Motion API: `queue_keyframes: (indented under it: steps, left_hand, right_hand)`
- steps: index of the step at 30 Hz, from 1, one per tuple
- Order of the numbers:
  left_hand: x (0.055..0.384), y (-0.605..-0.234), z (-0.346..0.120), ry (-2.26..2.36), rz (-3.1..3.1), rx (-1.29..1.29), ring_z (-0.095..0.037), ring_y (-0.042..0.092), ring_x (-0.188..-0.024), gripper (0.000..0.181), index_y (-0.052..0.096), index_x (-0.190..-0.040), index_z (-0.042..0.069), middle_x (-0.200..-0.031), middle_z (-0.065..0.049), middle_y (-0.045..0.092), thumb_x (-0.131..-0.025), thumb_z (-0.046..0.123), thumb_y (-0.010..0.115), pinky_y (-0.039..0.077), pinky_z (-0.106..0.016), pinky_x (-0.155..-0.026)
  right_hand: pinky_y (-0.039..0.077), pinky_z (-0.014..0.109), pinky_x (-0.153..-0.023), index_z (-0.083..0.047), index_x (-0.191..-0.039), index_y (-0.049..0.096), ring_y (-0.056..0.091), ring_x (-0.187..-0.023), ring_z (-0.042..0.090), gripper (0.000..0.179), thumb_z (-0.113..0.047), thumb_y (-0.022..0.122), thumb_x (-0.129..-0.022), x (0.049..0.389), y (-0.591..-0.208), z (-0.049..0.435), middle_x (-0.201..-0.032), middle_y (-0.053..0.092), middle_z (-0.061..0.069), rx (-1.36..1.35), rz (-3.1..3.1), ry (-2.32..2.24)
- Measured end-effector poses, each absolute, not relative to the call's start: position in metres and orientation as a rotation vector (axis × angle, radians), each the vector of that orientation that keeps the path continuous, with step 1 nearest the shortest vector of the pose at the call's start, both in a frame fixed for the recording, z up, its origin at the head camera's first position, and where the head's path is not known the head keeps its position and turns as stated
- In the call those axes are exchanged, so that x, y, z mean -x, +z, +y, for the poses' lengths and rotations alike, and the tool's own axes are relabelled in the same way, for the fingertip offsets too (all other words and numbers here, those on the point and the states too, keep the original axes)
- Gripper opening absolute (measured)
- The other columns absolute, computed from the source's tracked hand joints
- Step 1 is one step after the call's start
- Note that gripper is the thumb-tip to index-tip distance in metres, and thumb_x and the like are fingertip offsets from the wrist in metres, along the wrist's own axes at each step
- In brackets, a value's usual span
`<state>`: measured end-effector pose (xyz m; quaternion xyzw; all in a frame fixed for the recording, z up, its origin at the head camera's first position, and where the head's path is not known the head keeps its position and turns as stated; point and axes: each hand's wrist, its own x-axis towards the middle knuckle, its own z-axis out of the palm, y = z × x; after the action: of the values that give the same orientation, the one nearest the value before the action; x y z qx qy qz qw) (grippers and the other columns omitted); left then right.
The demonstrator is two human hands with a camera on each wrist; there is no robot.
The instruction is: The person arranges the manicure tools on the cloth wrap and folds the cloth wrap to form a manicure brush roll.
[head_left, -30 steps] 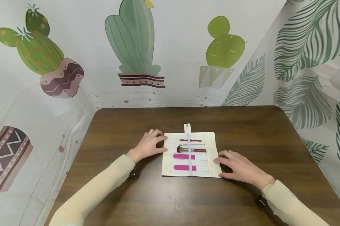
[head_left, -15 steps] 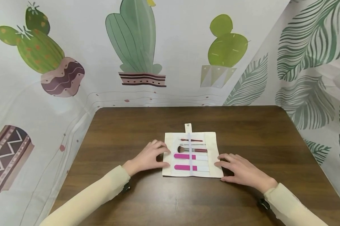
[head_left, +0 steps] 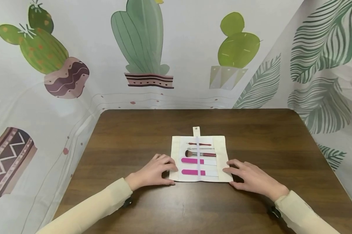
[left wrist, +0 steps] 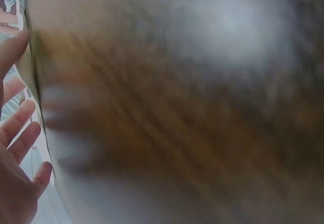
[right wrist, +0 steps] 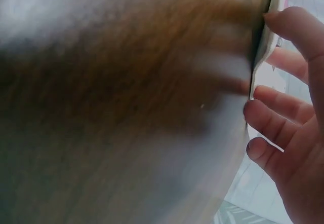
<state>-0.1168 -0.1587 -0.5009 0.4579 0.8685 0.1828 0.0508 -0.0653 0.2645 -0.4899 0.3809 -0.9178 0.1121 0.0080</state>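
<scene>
An unrolled cream fabric tool case lies flat on the wooden table in the head view. Across it a pale elastic band holds a makeup brush, two pink-and-white nail files, a thin red-handled tool and a slim silvery stick. My left hand touches the case's left margin near the front corner, its thumb by the front edge. At the right margin my right hand rests its fingertips on the case, thumb by the front right corner. Both wrist views show relaxed fingers along the case's edge.
The brown wooden table reaches well past the case on every side. A snap strap sticks out from the case's far edge. Behind the table hangs a cloth backdrop printed with cacti and leaves.
My left hand has slid along the left margin, from its upper part toward the front corner. The right hand stays at the right edge. The case lies flat throughout.
</scene>
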Motion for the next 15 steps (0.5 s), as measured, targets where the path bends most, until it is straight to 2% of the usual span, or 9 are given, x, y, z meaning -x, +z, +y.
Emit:
queue_keyframes:
  steps: [3, 7, 11, 15]
  left_hand:
    - [0.116, -0.501, -0.159, 0.569, 2.647, -1.429, -0.014, 0.055, -0.115, 0.027, 0.075, -0.115, 0.026, -0.118, 0.007, 0.064, -0.093, 0.042, 0.078, 0.041, -0.043, -0.098]
    - [0.117, -0.502, -0.158, 0.608, 2.659, -1.497, -0.012, 0.059, -0.110, 0.012, 0.076, -0.108, 0.025, -0.110, 0.009, 0.067, -0.098, 0.031, 0.072, 0.043, -0.042, -0.099]
    - [0.119, -0.501, -0.156, 0.663, 2.672, -1.528, -0.012, 0.063, -0.106, 0.010, 0.076, -0.106, 0.021, -0.105, 0.008, 0.070, -0.101, 0.026, 0.069, 0.043, -0.043, -0.101]
    - [0.122, -0.497, -0.154, 0.738, 2.661, -1.466, -0.010, 0.066, -0.104, 0.012, 0.075, -0.108, 0.018, -0.105, 0.007, 0.071, -0.103, 0.023, 0.066, 0.044, -0.044, -0.102]
  right_hand:
    - [0.055, 0.039, -0.074, -0.019, -0.127, 0.073, 0.063, -0.079, 0.014, 0.041, -0.020, 0.080, -0.086, 0.067, -0.491, 0.264, -0.127, 0.066, 0.010, -1.199, -2.802, 0.342]
    - [0.054, 0.038, -0.072, -0.017, -0.124, 0.074, 0.064, -0.078, 0.014, 0.039, -0.013, 0.080, -0.086, 0.070, -0.492, 0.263, -0.124, 0.067, 0.009, -1.215, -2.729, 0.354]
    - [0.056, 0.041, -0.074, -0.019, -0.120, 0.074, 0.067, -0.085, 0.015, 0.038, -0.011, 0.084, -0.084, 0.073, -0.493, 0.263, -0.123, 0.065, 0.006, -1.215, -2.717, 0.411]
    - [0.057, 0.040, -0.075, -0.021, -0.113, 0.075, 0.068, -0.088, 0.015, 0.028, -0.010, 0.082, -0.088, 0.078, -0.490, 0.262, -0.122, 0.067, 0.004, -1.158, -2.747, 0.540]
